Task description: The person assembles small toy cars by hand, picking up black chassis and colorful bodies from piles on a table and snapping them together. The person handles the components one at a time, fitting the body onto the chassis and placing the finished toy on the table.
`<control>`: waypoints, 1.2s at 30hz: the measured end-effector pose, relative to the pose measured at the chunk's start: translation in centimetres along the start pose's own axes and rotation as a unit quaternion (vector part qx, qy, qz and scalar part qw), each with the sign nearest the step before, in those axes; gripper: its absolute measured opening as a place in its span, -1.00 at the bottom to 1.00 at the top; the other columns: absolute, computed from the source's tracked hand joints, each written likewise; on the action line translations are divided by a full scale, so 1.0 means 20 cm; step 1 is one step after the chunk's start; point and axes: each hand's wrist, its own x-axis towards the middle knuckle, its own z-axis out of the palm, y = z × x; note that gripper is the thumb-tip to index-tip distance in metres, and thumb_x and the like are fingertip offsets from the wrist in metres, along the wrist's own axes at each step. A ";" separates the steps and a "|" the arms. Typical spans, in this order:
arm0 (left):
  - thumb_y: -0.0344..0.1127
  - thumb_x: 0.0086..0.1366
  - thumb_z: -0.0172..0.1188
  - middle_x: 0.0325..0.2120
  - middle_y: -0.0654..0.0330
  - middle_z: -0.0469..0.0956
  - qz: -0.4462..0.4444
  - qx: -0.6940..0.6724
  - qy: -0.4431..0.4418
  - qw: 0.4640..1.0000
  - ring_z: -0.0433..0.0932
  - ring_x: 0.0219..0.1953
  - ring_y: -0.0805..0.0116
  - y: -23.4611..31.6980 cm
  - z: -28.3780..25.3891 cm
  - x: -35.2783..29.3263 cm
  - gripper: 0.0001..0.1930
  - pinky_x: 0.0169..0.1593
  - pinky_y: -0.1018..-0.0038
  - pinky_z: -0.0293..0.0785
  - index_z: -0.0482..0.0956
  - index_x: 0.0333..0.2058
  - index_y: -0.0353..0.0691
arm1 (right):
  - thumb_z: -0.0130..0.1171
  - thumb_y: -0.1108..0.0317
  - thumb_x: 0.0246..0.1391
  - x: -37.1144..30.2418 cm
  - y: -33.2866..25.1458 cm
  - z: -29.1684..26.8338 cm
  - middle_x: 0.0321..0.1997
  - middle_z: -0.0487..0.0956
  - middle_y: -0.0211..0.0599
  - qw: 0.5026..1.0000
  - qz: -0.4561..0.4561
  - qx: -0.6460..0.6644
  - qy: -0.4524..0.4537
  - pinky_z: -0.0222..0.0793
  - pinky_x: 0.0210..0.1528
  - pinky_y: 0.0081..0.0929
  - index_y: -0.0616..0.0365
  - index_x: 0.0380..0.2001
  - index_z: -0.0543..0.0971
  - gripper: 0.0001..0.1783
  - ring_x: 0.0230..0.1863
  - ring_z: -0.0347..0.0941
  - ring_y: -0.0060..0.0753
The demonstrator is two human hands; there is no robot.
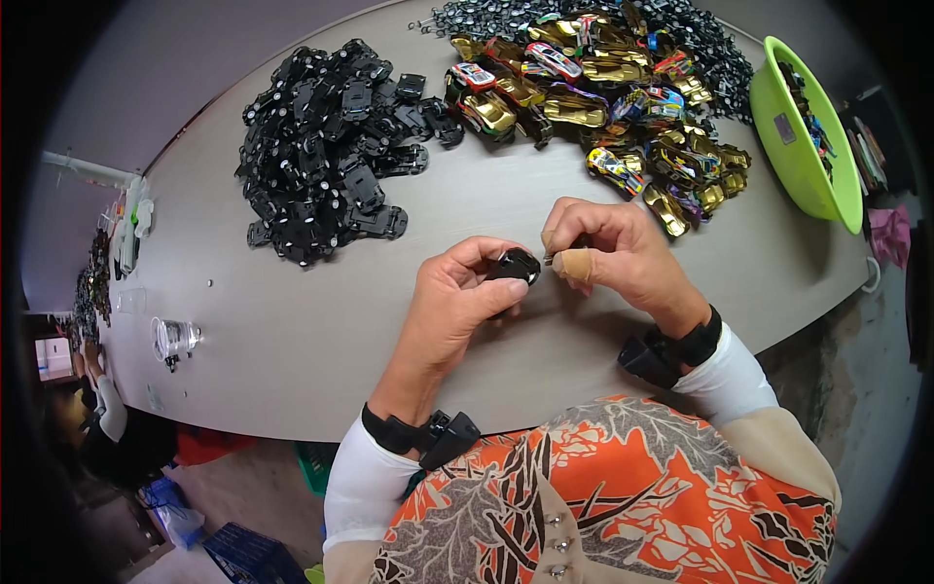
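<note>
My left hand (452,297) is closed round a black toy car chassis (514,267), held between thumb and fingers above the table with one end toward the right. Just beside that end, my right hand (613,255) is closed in a pinch. Tan tape wraps its thumb and a fingertip. Something small and dark shows at those fingertips, too small to name. Beyond my left hand lies a heap of black toy car chassis (326,146) with wheels. Past my right hand are piled shiny toy car bodies (584,102), gold and multicoloured.
Many small dark wheel parts (720,78) cover the table's far edge. A lime green basin (778,127) holding more parts stands at the right. On the left are a clear plastic cup (175,338) and, farther off, another person's arm (112,409) at the table (292,360).
</note>
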 end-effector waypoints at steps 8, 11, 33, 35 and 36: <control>-0.44 0.04 0.22 -0.48 0.36 0.48 -0.011 0.041 -0.050 0.998 0.36 -0.50 0.67 0.00 0.00 -0.02 -0.79 -0.42 0.72 0.29 0.52 -0.30 -0.30 | 0.12 0.51 -0.06 -0.01 0.00 0.00 -0.52 0.40 -0.53 0.996 0.057 -0.007 -0.063 0.17 -0.61 -0.75 0.23 -0.48 0.49 -0.97 -0.60 0.28 -0.78; -0.44 0.06 0.20 -0.51 0.40 0.45 0.019 0.082 -0.046 0.995 0.33 -0.51 0.70 -0.03 0.00 -0.02 -0.82 -0.41 0.72 0.27 0.52 -0.31 -0.30 | 0.14 0.50 -0.07 -0.01 -0.01 0.00 -0.57 0.42 -0.54 0.991 0.104 -0.046 -0.064 0.18 -0.60 -0.73 0.22 -0.47 0.50 -0.95 -0.60 0.28 -0.77; -0.45 -0.15 0.25 -0.48 0.14 0.58 0.031 0.284 0.092 0.954 0.52 -0.44 0.37 0.03 -0.16 -0.71 -0.74 -0.31 0.53 0.39 0.58 -0.38 -0.35 | 0.19 0.50 -0.24 0.01 0.00 -0.13 -0.37 0.45 -0.16 0.796 -0.191 -0.541 0.194 0.35 -0.36 -0.33 0.20 -0.38 0.44 -0.75 -0.38 0.44 -0.07; -0.49 -0.15 0.25 -0.50 0.12 0.58 0.004 0.262 0.149 0.954 0.53 -0.42 0.41 0.02 -0.23 -0.94 -0.70 -0.29 0.58 0.39 0.59 -0.33 -0.39 | 0.15 0.53 -0.26 0.03 -0.03 -0.18 -0.35 0.41 -0.07 0.724 -0.139 -0.632 0.239 0.38 -0.37 -0.16 0.17 -0.33 0.44 -0.70 -0.36 0.45 0.04; -0.51 -0.14 0.26 -0.47 0.10 0.59 -0.007 0.277 0.171 0.946 0.54 -0.39 0.43 -0.01 -0.28 -1.03 -0.66 -0.26 0.59 0.40 0.58 -0.28 -0.41 | 0.15 0.52 -0.26 0.04 -0.02 -0.19 -0.34 0.40 -0.06 0.711 -0.122 -0.648 0.246 0.38 -0.37 -0.16 0.17 -0.34 0.44 -0.71 -0.36 0.45 0.05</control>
